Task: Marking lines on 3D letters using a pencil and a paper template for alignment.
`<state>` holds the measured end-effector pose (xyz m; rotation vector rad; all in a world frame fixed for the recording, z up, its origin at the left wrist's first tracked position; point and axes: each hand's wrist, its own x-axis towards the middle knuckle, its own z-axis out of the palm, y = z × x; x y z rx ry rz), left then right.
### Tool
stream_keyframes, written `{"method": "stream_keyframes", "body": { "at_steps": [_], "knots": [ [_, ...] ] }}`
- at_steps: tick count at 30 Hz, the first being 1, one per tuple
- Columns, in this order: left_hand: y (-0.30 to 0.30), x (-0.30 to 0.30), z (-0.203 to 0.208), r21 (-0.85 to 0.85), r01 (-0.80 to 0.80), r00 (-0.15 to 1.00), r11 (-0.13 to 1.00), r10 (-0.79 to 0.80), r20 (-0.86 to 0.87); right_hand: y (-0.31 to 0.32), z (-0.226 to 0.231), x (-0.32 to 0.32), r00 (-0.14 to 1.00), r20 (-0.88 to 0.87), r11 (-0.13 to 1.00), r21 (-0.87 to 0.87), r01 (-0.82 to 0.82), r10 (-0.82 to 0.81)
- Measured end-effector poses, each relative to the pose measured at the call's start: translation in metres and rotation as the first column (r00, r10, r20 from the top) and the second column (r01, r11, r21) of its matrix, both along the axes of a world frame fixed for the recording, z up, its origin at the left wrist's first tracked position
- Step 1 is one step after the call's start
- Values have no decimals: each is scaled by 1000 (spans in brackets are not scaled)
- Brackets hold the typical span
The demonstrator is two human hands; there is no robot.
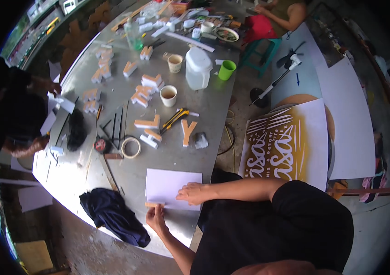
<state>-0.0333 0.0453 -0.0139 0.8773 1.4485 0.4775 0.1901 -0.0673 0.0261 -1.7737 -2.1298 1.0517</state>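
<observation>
White sheets (162,188) lie on the metal table's near edge, in front of me. My left hand (157,219) pinches a small tan block (152,204), or a short strip, at the lower left corner of the sheets. On their right part rests my right hand (192,193), its fingers curled and closed. What those fingers hold, if anything, is hidden. A dark cloth (112,215) lies bunched to the left. Beyond the sheets are a roll of tape (131,148), a yellow utility knife (175,120) and a tan-faced letter Y (187,133).
Several cut-out letters (147,122) are spread over the table (176,158). Behind them stand a paper cup (168,96), a plastic jug (198,68) and a green cup (227,70). Another person (20,110) works at the left. A printed sign (291,142) is at the right.
</observation>
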Motion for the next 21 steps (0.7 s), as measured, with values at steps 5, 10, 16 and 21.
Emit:
{"method": "stream_keyframes", "body": {
  "at_steps": [5, 10, 16, 21],
  "knots": [
    [5, 0, -3, 2, 64, 996, 998, -64, 64, -32, -5, 29, 998, 24, 998, 32, 53, -54],
    [10, 3, 2, 10, 72, 997, 997, -73, 15, -53, 0, 63, 996, -22, 990, 109, 94, -92],
    [31, -2, 9, -107, 127, 979, 986, -142, -146, -100, 9, 119, 972, -3, 969, 70, 235, -236],
    [26, -8, 22, -117, 129, 989, 985, -136, -60, -163, -11, 171, 944, 99, 949, 57, 311, -315]
  ]
}}
